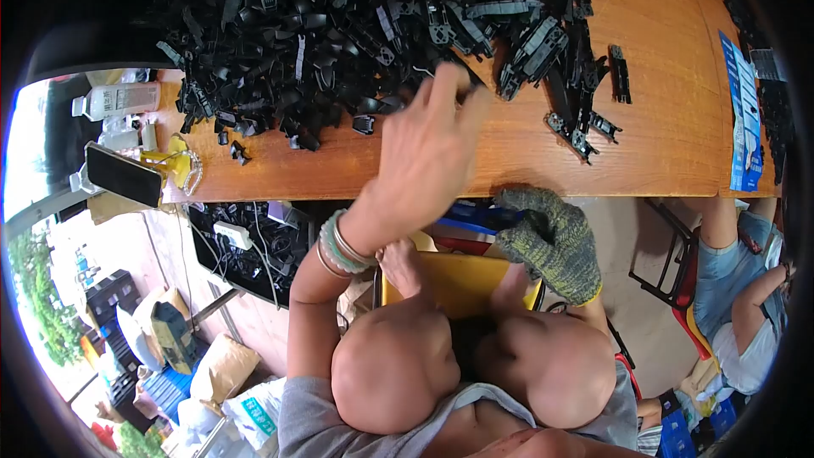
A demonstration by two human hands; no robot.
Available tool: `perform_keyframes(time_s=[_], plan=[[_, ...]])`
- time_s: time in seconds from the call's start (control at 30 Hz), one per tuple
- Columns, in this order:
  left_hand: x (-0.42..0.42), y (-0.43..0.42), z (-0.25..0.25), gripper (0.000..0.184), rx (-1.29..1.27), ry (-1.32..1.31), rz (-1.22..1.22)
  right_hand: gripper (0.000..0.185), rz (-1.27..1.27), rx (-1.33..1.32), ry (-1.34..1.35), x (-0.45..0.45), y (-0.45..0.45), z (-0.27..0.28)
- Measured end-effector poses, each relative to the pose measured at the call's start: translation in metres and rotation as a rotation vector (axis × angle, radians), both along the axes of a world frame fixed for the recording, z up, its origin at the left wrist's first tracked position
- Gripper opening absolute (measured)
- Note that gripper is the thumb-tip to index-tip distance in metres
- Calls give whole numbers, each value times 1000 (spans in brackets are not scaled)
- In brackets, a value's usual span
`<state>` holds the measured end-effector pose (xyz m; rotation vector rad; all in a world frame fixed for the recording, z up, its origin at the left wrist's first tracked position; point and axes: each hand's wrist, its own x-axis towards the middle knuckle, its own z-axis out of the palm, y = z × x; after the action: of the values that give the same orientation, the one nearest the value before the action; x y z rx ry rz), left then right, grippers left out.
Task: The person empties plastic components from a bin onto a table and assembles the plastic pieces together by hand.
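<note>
My left hand [428, 140], bare and with bracelets at the wrist, reaches over the table to the near edge of a large heap of black plastic parts [322, 42]. Its fingers are bent together at the heap and slightly blurred; what they pinch, if anything, is hidden among the dark pieces. At the table's front edge, my right hand [555, 246] wears a grey-green knitted glove. The gloved fingers curl in towards the thumb, and I cannot make out what is inside them. Several longer black parts [577, 114] lie apart from the heap on the right.
A phone [125, 174] leans on a yellow stand [180, 161] at the table's left end, near a bottle [119, 100]. Below the wooden tabletop [661, 153] are a black bin [254, 246] and a power strip [233, 235]. A blue sheet [744, 119] lies right; another person [746, 314] sits there.
</note>
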<state>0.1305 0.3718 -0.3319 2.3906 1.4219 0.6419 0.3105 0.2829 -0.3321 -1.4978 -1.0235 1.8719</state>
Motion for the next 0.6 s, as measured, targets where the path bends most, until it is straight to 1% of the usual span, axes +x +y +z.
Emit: perform_keyframes(time_s=[0.03,0.07,0.13,0.2,0.27,0.3,0.33,0.37,0.4,0.43,0.47,0.53,0.6], plan=[[-1,10,2,24,35,149,2,26,7,12,16,0,1,-1],[-1,16,-1,24,33,149,3,28,-78,4,62,-5,0,-4],[0,26,-6,29,111,265,-98,28,-54,12,27,-6,3,-2],[-3,28,0,28,111,269,-126,29,-36,15,-8,-5,4,-3],[-5,27,-1,27,107,275,-151,25,-101,16,19,-5,4,-7],[-6,26,-6,26,160,198,-200,25,-101,16,19,-8,5,-5],[-8,24,-10,25,210,120,-249,23,-208,-3,49,-13,6,-1],[-9,22,-12,25,211,122,-247,22,-315,-18,78,-16,8,1],[-8,18,-14,25,223,61,-238,24,-336,6,91,-17,7,-3],[-8,14,-16,24,233,0,-226,24,-333,4,91,-15,8,-4],[-7,11,-19,29,247,-77,-223,26,-289,-3,120,-11,10,-5],[-6,7,-21,30,292,-107,-229,28,-242,-11,148,-8,13,-6],[-6,-6,-19,34,344,-203,-228,29,-289,-35,286,-7,14,-5]])
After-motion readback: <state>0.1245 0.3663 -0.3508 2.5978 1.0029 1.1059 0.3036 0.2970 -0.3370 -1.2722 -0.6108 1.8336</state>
